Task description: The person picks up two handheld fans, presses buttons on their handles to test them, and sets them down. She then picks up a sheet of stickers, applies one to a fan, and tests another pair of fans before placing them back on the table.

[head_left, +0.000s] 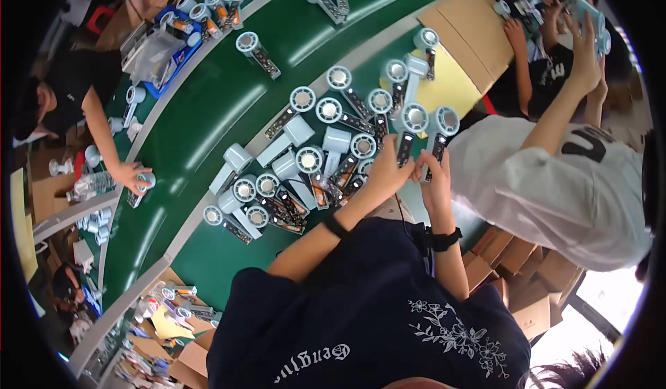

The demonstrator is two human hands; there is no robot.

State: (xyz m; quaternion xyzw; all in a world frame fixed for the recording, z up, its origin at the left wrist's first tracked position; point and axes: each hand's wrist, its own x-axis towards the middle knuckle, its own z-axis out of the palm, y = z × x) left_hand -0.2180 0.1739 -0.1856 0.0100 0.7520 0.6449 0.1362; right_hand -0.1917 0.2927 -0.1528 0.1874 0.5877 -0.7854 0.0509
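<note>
My left hand (390, 170) is closed round the dark, uncovered handle of a light-blue handheld fan (415, 119). Beside it, my right hand (436, 179) grips a second handheld fan (445, 121) of the same kind by its handle. Both fans point head-up, away from me, with their round heads side by side. To the left of my hands lies a pile of similar fans (309, 159), several with circuit boards and orange batteries showing in the handles. Others, such as one pale fan (295, 133), lie with smooth casing upward.
A green conveyor belt (201, 132) curves past beyond the pile, carrying a few fans (257, 52). Across it, a co-worker's hand (130, 176) touches a fan. At my right sits a person in a white shirt (548, 188). Cardboard (461, 31) and boxes (531, 309) stand nearby.
</note>
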